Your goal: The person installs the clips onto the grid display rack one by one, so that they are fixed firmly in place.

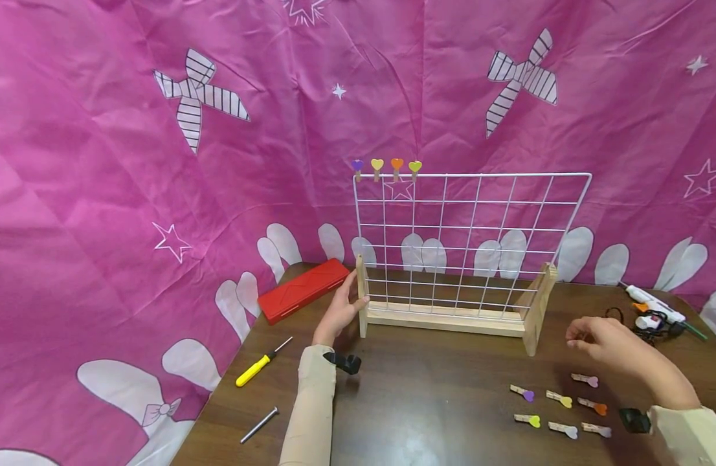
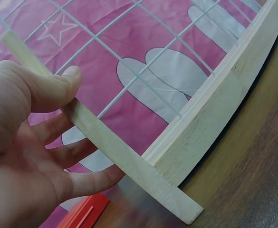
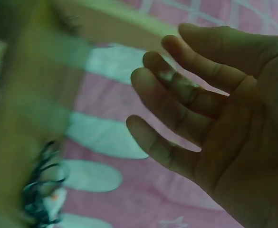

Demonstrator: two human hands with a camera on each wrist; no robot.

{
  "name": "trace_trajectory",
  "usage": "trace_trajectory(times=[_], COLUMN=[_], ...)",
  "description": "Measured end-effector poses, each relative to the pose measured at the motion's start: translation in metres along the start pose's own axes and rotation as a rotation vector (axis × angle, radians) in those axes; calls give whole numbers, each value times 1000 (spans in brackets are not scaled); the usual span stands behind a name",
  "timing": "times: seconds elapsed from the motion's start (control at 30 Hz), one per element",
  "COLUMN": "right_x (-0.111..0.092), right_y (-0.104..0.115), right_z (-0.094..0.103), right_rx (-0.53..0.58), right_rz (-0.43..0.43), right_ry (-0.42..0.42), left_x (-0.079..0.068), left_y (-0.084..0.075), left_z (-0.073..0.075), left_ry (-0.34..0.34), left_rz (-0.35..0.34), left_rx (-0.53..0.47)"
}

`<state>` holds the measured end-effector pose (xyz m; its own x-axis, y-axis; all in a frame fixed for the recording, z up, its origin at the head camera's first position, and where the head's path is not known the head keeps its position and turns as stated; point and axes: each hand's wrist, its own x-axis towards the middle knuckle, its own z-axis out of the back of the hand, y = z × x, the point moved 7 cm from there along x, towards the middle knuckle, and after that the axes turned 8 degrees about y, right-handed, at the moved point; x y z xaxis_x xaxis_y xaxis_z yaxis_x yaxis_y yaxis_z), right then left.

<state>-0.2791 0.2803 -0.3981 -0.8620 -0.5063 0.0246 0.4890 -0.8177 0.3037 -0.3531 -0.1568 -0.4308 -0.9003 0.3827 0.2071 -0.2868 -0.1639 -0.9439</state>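
A white wire grid point(image 1: 469, 226) stands upright in a wooden stand point(image 1: 451, 321). My left hand point(image 1: 338, 313) grips the stand's left side post point(image 2: 124, 156), its thumb in front and its fingers behind. Several clothespins with heart-shaped heads, among them an orange heart clothespin point(image 1: 396, 165), are clipped along the left part of the grid's top wire. Relaxed and holding nothing, my right hand point(image 1: 617, 343) hovers right of the stand; the right wrist view shows its fingers loosely bent. Just below it, several more clothespins lie on the table, including a purple heart clothespin point(image 1: 522, 392).
To the left are a red case point(image 1: 302, 290), a yellow-handled screwdriver point(image 1: 256, 370) and a metal bolt point(image 1: 259, 425) on the wooden table point(image 1: 410, 395). A glue gun point(image 1: 655, 304) with a dark cord lies at the back right. Pink cloth point(image 1: 358, 97) hangs behind.
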Motion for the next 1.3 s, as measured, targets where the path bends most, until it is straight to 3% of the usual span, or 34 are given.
trace_trajectory(times=[0.07, 0.33, 0.47, 0.87, 1.17, 1.3], right_x=[-5, -22, -26, -24, -26, -23], right_y=[-13, -54, -63, -70, -72, -71], right_z=[-13, -42, -52, -65, -67, -64], right_rx=[3, -28, -4, -19, -21, -18], right_rz=[-46, -237, -276, -233, -248, -203], right_ry=[67, 175, 200, 201, 201, 171], left_x=[0, -1, -1, 0, 0, 0], left_y=[0, 0, -1, 0, -1, -2], left_z=[-1, 0, 1, 0, -2, -2], left_ry=[6, -9, -7, -8, 6, 7], left_rz=[-1, -4, -7, -15, -27, -34], left_rx=[-3, -13, 1, -4, 6, 4])
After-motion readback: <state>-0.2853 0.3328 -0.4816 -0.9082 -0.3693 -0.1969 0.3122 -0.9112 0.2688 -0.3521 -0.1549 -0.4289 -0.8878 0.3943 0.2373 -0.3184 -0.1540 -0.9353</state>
